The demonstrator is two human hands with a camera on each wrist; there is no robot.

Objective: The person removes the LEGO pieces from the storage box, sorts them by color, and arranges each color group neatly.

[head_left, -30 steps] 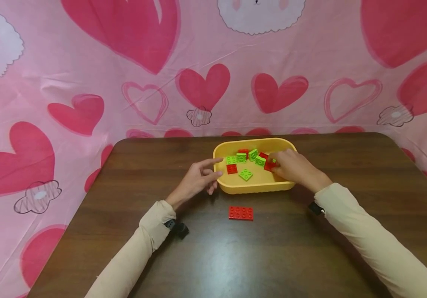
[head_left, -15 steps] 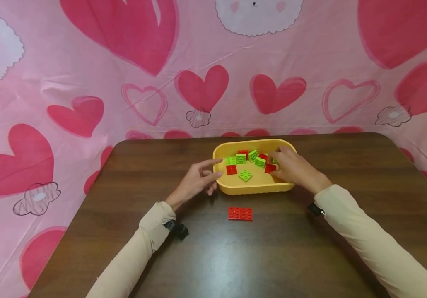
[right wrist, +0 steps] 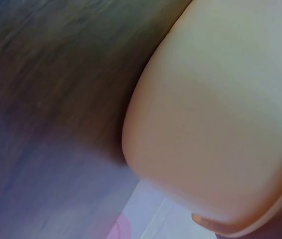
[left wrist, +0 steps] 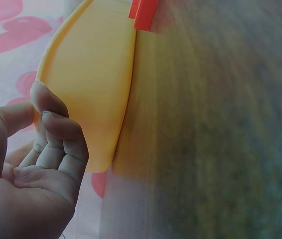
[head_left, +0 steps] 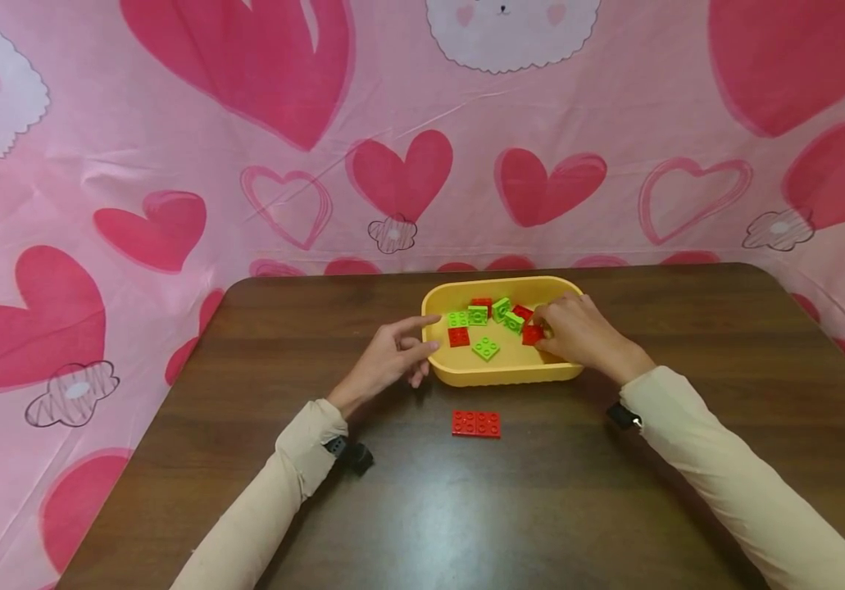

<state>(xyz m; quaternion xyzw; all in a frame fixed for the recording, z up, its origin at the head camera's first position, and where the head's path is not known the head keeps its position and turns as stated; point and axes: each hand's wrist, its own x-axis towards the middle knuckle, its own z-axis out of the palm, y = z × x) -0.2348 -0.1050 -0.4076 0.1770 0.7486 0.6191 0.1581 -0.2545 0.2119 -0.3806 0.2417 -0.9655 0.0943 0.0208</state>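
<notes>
A yellow tray (head_left: 514,374) holds several small red and lime-green toy building bricks. My left hand (head_left: 385,358) is at the tray's left end, index finger and thumb extended apart to its rim. In the left wrist view, the left hand's (left wrist: 46,164) other fingers are bent beside the tray wall (left wrist: 93,84). My right hand (head_left: 583,334) reaches over the tray's right end, with bent fingers right at a red brick (head_left: 532,335); I cannot tell whether they pinch it. In front of the tray, two red bricks (head_left: 476,424) lie side by side, studs up.
Inside the tray, a lime-green brick (head_left: 486,348) lies near the front, and a red brick (head_left: 459,337) lies to its left. The dark wooden table (head_left: 407,508) extends toward me. Behind it hangs a pink cloth (head_left: 282,98) with hearts.
My right hand shifts slightly inside the tray. The red brick at its fingers slides a little left, and a green brick seen beneath the hand is now hidden. The left hand stays put.
</notes>
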